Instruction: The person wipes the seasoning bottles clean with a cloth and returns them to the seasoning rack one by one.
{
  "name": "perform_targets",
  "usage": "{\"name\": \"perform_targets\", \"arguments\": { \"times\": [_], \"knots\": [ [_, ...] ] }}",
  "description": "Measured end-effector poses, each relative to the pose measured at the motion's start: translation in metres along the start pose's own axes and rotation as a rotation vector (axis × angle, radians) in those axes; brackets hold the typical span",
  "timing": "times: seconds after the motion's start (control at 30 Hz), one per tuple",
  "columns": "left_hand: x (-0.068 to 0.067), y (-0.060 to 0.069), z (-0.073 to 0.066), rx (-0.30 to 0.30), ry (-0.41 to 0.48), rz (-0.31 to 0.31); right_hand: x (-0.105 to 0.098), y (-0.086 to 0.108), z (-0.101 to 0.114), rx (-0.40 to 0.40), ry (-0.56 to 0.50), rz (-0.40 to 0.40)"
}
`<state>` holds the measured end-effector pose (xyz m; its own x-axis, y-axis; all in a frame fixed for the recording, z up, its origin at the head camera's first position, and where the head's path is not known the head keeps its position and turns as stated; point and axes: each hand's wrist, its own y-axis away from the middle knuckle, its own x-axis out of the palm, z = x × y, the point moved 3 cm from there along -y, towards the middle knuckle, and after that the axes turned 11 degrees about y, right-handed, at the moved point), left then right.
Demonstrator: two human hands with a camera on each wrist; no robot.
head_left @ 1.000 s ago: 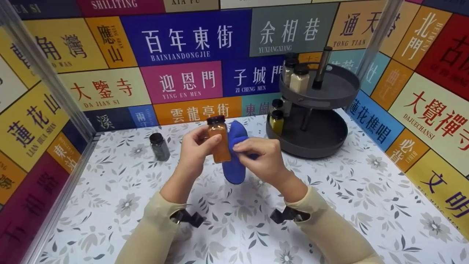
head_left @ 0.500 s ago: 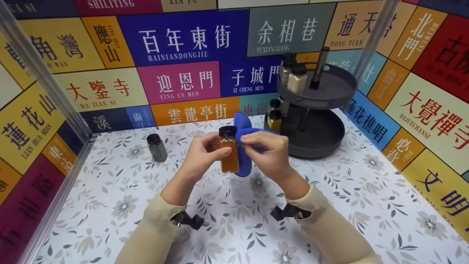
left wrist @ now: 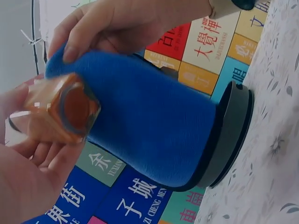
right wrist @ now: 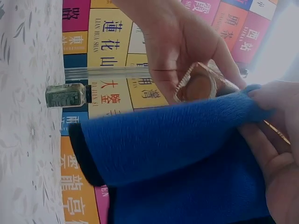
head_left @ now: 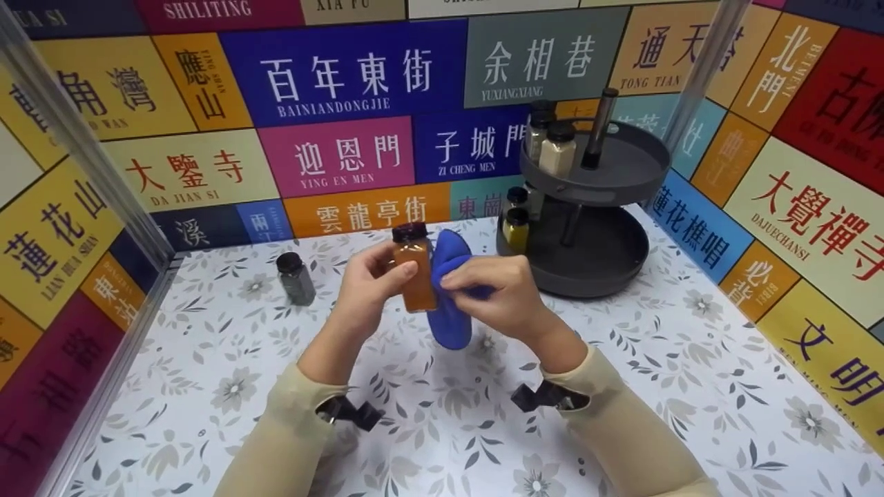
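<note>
My left hand [head_left: 362, 290] grips a glass spice jar [head_left: 417, 276] of orange-brown powder with a dark lid, held above the table and slightly tilted. In the left wrist view the base of the jar [left wrist: 77, 109] faces the camera. My right hand [head_left: 501, 293] pinches a blue cloth [head_left: 450, 324] between thumb and fingers, right beside the jar. Dark edging trims the hanging cloth [right wrist: 154, 140] in the right wrist view. There the cloth covers part of the jar [right wrist: 198, 86], so whether they touch is hard to tell.
A dark spice jar [head_left: 297, 279] stands on the floral tabletop [head_left: 235, 386] at the left. On the right is a two-tier black rack [head_left: 587, 273]; pale jars [head_left: 557, 150] sit on its upper tier and a yellow jar [head_left: 516, 231] below. Printed panels wall the table.
The jar and cloth shift right and lower, then back left and up. The jar turns upright midway and tilts again now. Both hands keep their hold.
</note>
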<state>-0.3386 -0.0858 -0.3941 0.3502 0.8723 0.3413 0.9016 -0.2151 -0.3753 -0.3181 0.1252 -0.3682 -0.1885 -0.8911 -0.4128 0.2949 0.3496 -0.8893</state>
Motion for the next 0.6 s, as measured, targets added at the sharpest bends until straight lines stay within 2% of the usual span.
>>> {"name": "perform_targets", "arguments": {
  "times": [0.17,0.23,0.3,0.4,0.6],
  "knots": [
    [0.01,0.002,0.007,-0.034,-0.036,0.2,-0.007,-0.001,-0.007,0.092,0.039,-0.17],
    [0.015,0.004,0.009,-0.042,-0.038,0.273,-0.007,0.0,-0.01,0.132,0.035,-0.212],
    [0.019,0.006,0.009,-0.035,-0.037,0.317,-0.007,0.0,-0.011,0.157,0.015,-0.227],
    [0.022,0.008,0.006,-0.001,-0.042,0.318,-0.006,0.0,-0.011,0.179,-0.025,-0.223],
    [0.017,0.007,0.001,0.016,-0.055,0.168,-0.005,-0.001,-0.004,0.222,-0.092,-0.277]
  ]
}}
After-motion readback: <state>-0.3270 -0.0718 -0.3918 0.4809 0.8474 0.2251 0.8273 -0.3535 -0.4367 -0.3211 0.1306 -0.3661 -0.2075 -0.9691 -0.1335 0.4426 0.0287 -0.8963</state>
